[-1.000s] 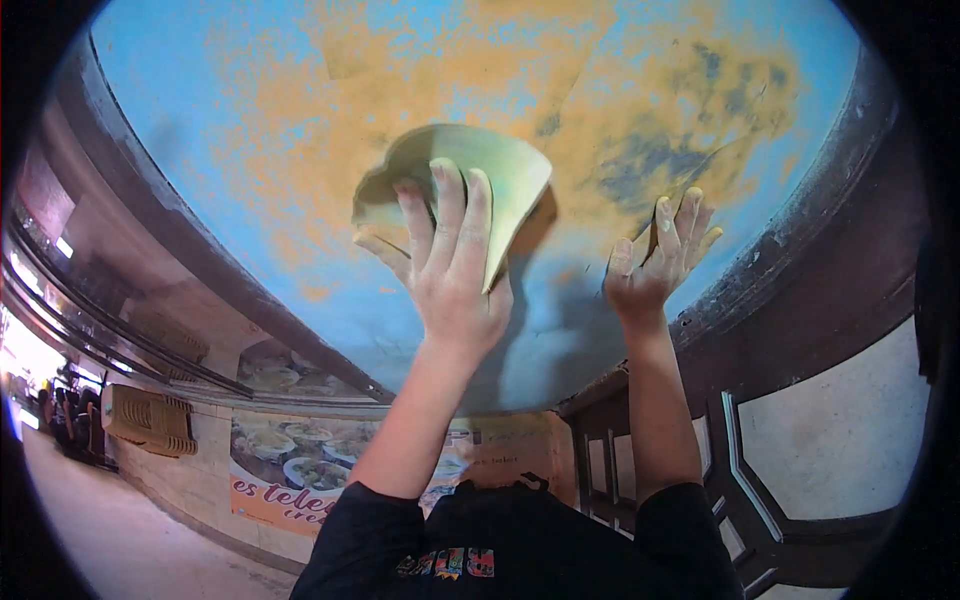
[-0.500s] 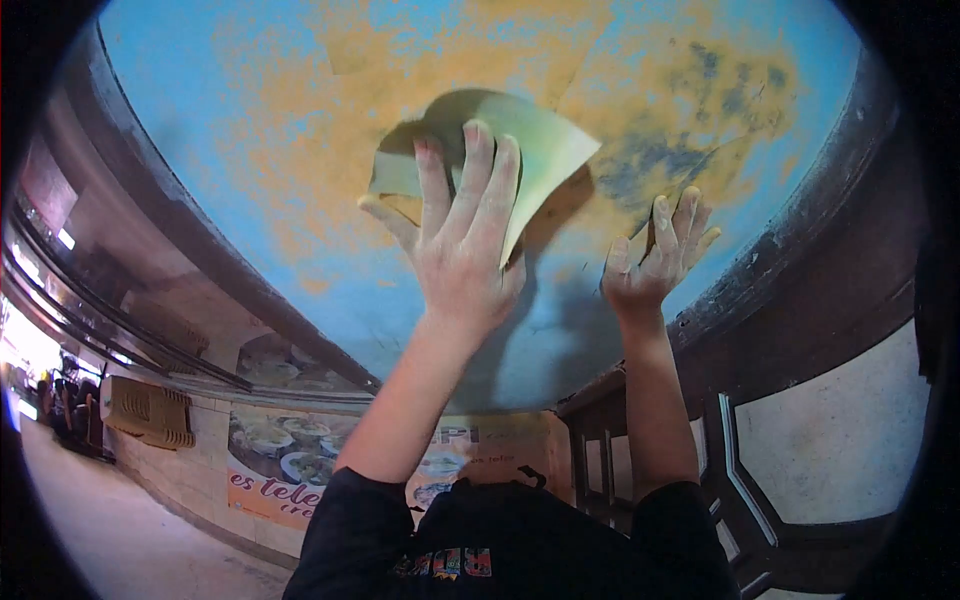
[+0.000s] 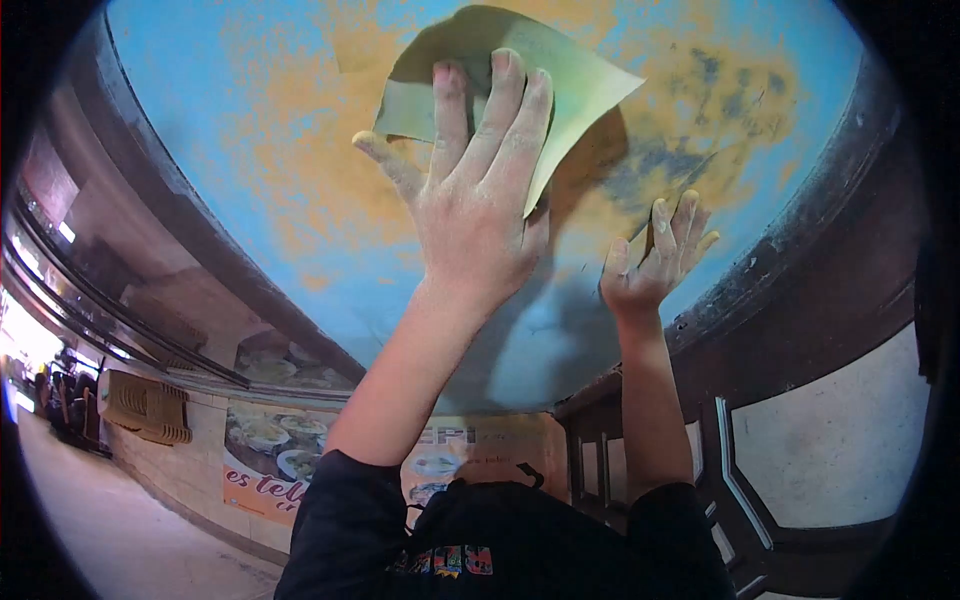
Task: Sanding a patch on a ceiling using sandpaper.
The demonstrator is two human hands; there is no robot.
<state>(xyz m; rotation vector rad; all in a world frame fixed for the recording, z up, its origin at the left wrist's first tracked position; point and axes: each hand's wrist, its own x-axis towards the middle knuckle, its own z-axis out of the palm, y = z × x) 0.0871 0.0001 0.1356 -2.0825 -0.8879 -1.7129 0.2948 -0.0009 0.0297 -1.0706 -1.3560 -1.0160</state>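
Note:
My left hand holds a curved sheet of sandpaper against a panel painted blue with worn orange-brown patches. Its fingers lie stretched along the sheet, the little finger sticks out to the side, and the thumb is mostly hidden. Pale dust coats the fingers. To the right, my right hand rests at the panel's surface near a dark grey worn patch. Its fingers are apart, dusty at the tips, and nothing shows in them.
Dark borders run along both sides of the panel. A stack of tan plastic chairs stands by a tiled wall at the lower left. A printed banner hangs there too. Dark-framed pale panels are at the lower right.
My left hand has slid the sandpaper farther up the panel and slightly to the right. My right hand has stayed in nearly the same place.

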